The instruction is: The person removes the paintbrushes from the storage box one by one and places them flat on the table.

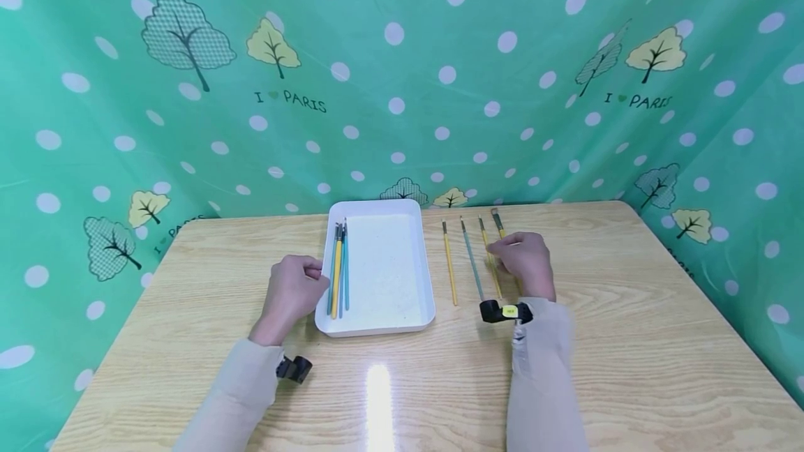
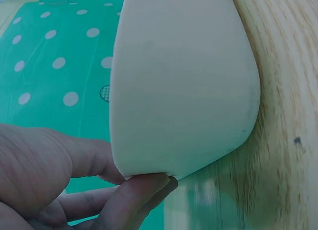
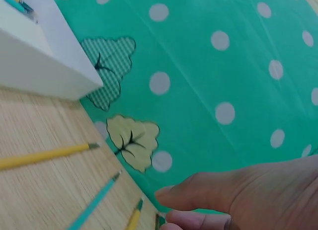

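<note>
A white tray point(image 1: 383, 330) rests on the table. My left hand point(image 1: 295, 288) pinches its left rim, and in the left wrist view thumb and fingers point(image 2: 141, 190) grip the wall. Several paintbrushes point(image 1: 338, 270), teal and yellow, lie along the tray's left side. Right of it, several more lie in a spaced row: a yellow paintbrush point(image 1: 449, 264), a teal paintbrush point(image 1: 472, 260), a thin yellow paintbrush point(image 1: 484, 232) and a wider-tipped one point(image 1: 498, 222). My right hand point(image 1: 524, 260) is over the last two, fingertips close to them and partly hiding the wider one.
The wooden table point(image 1: 628, 340) ends at the back against a green dotted curtain point(image 1: 414, 68), which also hangs at both sides. Each wrist wears a black camera point(image 1: 499, 311). A bright light reflection lies on the table in front of the tray.
</note>
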`<state>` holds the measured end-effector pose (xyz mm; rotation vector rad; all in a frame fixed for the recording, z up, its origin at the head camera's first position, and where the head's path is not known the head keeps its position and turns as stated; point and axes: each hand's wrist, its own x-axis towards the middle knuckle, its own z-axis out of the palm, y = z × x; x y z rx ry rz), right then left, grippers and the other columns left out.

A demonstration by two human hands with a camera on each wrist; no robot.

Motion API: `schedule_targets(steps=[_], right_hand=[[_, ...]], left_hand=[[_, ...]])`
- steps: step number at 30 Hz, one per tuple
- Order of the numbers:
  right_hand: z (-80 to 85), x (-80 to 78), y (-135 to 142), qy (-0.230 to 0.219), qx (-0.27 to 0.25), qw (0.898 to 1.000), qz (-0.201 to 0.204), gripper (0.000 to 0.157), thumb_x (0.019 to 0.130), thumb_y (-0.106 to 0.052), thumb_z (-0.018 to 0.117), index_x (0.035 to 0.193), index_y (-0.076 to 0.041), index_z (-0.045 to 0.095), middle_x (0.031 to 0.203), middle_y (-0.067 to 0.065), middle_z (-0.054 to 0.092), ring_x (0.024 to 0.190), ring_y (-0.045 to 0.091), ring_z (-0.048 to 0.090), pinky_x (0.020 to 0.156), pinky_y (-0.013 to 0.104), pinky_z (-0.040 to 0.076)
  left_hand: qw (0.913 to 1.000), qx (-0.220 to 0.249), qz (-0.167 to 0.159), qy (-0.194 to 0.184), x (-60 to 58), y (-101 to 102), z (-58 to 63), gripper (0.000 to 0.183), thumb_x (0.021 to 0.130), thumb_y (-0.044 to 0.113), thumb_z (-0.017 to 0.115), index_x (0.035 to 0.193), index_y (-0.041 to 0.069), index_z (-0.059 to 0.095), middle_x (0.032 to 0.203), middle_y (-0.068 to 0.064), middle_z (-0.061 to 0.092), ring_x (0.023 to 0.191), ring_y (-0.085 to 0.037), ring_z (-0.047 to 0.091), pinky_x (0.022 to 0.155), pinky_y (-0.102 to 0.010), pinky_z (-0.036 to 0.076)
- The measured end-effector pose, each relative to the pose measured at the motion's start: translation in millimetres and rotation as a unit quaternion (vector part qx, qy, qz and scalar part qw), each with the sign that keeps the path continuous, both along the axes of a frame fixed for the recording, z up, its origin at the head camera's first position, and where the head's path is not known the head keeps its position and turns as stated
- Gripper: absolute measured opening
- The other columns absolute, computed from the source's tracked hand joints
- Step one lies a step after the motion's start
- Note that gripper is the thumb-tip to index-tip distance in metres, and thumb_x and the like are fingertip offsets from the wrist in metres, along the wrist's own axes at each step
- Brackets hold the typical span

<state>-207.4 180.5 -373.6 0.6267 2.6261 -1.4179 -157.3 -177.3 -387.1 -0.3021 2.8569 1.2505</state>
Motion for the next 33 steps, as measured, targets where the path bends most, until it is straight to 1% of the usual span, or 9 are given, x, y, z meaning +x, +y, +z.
schedule_targets(steps=[3, 5, 9, 13, 19, 22, 29, 33], right_hand=[[1.6, -2.8, -9.6, 0.007, -0.015, 1.0, 0.022, 0.029, 0.093, -0.022, 0.071, 0.112, -0.001, 0.07, 0.114, 0.017, 0.069, 0.087, 0.026, 0.074, 0.082, 0.04, 0.058], [2.2, -4.0, -15.0, 0.011, -0.019, 0.999, 0.035, 0.029, 0.094, -0.022, 0.07, 0.114, -0.001, 0.069, 0.116, 0.018, 0.068, 0.089, 0.029, 0.075, 0.084, 0.041, 0.06], [3.5, -5.3, -25.1, 0.016, -0.029, 0.998, 0.047, 0.028, 0.095, -0.022, 0.07, 0.115, -0.002, 0.068, 0.113, 0.019, 0.068, 0.092, 0.031, 0.076, 0.084, 0.042, 0.061], [5.0, -6.3, -37.5, 0.02, -0.038, 0.997, 0.059, 0.028, 0.093, -0.021, 0.072, 0.113, -0.002, 0.068, 0.111, 0.018, 0.07, 0.09, 0.03, 0.075, 0.083, 0.042, 0.06], [7.0, -7.1, -56.9, 0.033, -0.069, 0.994, 0.079, 0.029, 0.091, -0.017, 0.074, 0.113, 0.0, 0.068, 0.108, 0.016, 0.068, 0.089, 0.032, 0.076, 0.086, 0.044, 0.062], [7.4, -6.6, -66.2, 0.037, -0.065, 0.993, 0.092, 0.028, 0.091, -0.018, 0.074, 0.112, -0.001, 0.068, 0.104, 0.015, 0.07, 0.087, 0.032, 0.076, 0.083, 0.045, 0.062], [9.5, -1.2, -90.0, 0.052, -0.044, 0.99, 0.12, 0.022, 0.09, -0.018, 0.076, 0.105, -0.004, 0.07, 0.095, 0.013, 0.071, 0.077, 0.026, 0.074, 0.07, 0.036, 0.06], [8.8, 0.5, -102.4, 0.05, -0.036, 0.99, 0.131, 0.02, 0.089, -0.017, 0.077, 0.103, -0.005, 0.069, 0.092, 0.011, 0.072, 0.076, 0.025, 0.075, 0.067, 0.033, 0.059]], left_hand=[[1.0, 0.001, 0.0, 0.001, 0.0, 0.7, -0.2, 0.033, 0.087, 0.004, 0.061, 0.116, -0.006, 0.072, 0.096, -0.017, 0.074, 0.078, -0.022, 0.069, 0.063, -0.027, 0.055], [1.0, 0.0, 0.0, 0.003, -0.4, 0.8, -0.8, 0.033, 0.087, 0.004, 0.061, 0.117, -0.005, 0.072, 0.096, -0.016, 0.074, 0.078, -0.021, 0.068, 0.063, -0.027, 0.055], [1.0, 0.0, -0.003, 0.007, -0.8, 2.0, -1.6, 0.033, 0.086, 0.004, 0.062, 0.116, -0.005, 0.072, 0.094, -0.016, 0.073, 0.077, -0.021, 0.068, 0.063, -0.027, 0.054], [1.0, 0.0, -0.004, 0.008, -0.8, 2.1, -2.4, 0.032, 0.087, 0.004, 0.062, 0.116, -0.005, 0.072, 0.095, -0.016, 0.074, 0.077, -0.021, 0.068, 0.063, -0.027, 0.055], [0.9999, 0.001, -0.008, 0.009, 0.1, 2.7, -2.4, 0.032, 0.088, 0.004, 0.061, 0.116, -0.006, 0.072, 0.095, -0.016, 0.074, 0.077, -0.02, 0.068, 0.063, -0.028, 0.056], [0.9999, 0.003, -0.012, 0.008, 0.2, 3.3, -2.2, 0.033, 0.088, 0.003, 0.061, 0.117, -0.006, 0.072, 0.096, -0.016, 0.074, 0.078, -0.02, 0.068, 0.063, -0.028, 0.056], [0.9998, 0.003, -0.016, 0.007, 0.2, 4.3, -1.5, 0.032, 0.088, 0.004, 0.062, 0.117, -0.004, 0.073, 0.096, -0.015, 0.074, 0.079, -0.02, 0.068, 0.064, -0.027, 0.055], [0.9997, 0.008, -0.022, 0.006, 0.8, 4.6, -0.9, 0.031, 0.088, 0.004, 0.063, 0.116, -0.004, 0.073, 0.096, -0.015, 0.074, 0.078, -0.02, 0.068, 0.064, -0.026, 0.055]])
